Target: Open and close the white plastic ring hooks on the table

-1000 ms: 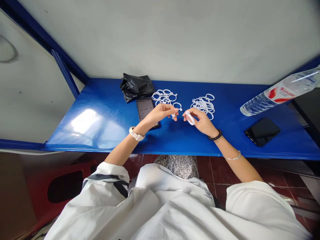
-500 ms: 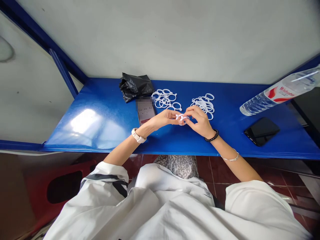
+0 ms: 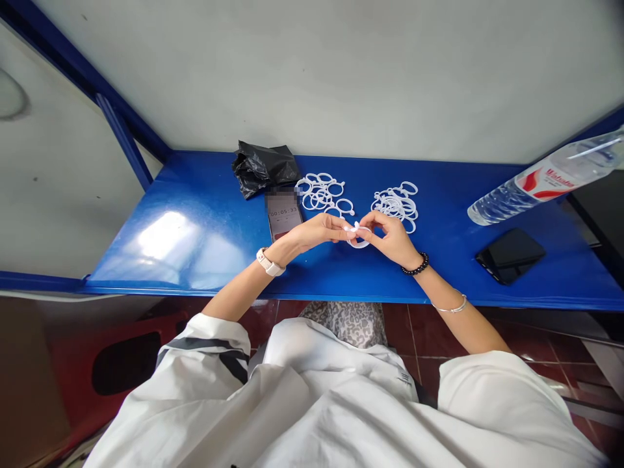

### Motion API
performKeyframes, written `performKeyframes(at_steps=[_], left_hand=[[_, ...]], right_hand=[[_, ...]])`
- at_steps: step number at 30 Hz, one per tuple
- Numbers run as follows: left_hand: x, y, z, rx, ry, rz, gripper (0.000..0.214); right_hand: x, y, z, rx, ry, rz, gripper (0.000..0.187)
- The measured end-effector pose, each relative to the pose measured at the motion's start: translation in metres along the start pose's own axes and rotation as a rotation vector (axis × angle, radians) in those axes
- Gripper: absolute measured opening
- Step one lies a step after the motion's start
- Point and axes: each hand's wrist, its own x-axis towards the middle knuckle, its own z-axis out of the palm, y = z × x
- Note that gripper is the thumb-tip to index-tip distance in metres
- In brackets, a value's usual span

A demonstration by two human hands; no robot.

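Between my two hands is a white plastic ring [image 3: 359,245], with a small nub at its top like a curtain ring's eyelet. My left hand [image 3: 324,231] pinches it near the nub from the left. From the right, the thumb and fingertips of my right hand [image 3: 391,239] close on the same ring. Fingers partly cover it, so whether one or two rings are held I cannot tell. Just behind my left hand lies a loose group of white rings [image 3: 318,199]. A denser pile of similar rings [image 3: 397,207] lies behind my right hand.
On the blue table [image 3: 234,227] a phone with a running timer [image 3: 284,218] lies by my left wrist, a crumpled black plastic bag [image 3: 268,168] behind it. To the right are a large water bottle [image 3: 541,179] and a dark phone [image 3: 511,255]. A wall [image 3: 341,78] bounds the back.
The ring in my hands has turned so that its loop now hangs below my fingertips. My right hand has shifted slightly down and its fingers have drawn in. Both groups of rings look unmoved.
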Motion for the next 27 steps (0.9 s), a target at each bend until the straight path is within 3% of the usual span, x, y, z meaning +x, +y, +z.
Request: performKeyframes(at_steps=[3, 7, 12, 18, 27], left_hand=[[0.001, 0.0, 0.002, -0.091, -0.009, -0.037, 0.04], [0.002, 0.001, 0.006, -0.13, -0.037, 0.011, 0.045], [-0.002, 0.004, 0.01, -0.087, -0.133, 0.042, 0.052], [-0.005, 0.006, 0.015, 0.018, -0.205, 0.079, 0.053], [-0.006, 0.006, 0.021, -0.002, -0.177, 0.209, 0.06]], right_hand=[[0.001, 0.0, -0.001, 0.18, -0.031, 0.099, 0.048], [0.001, -0.005, -0.005, 0.482, -0.177, 0.245, 0.052], [0.002, -0.011, -0.012, 0.614, -0.375, 0.29, 0.053], [0.002, -0.008, -0.013, 0.661, -0.417, 0.27, 0.051], [0.002, -0.009, -0.006, 0.842, -0.403, 0.294, 0.051]])
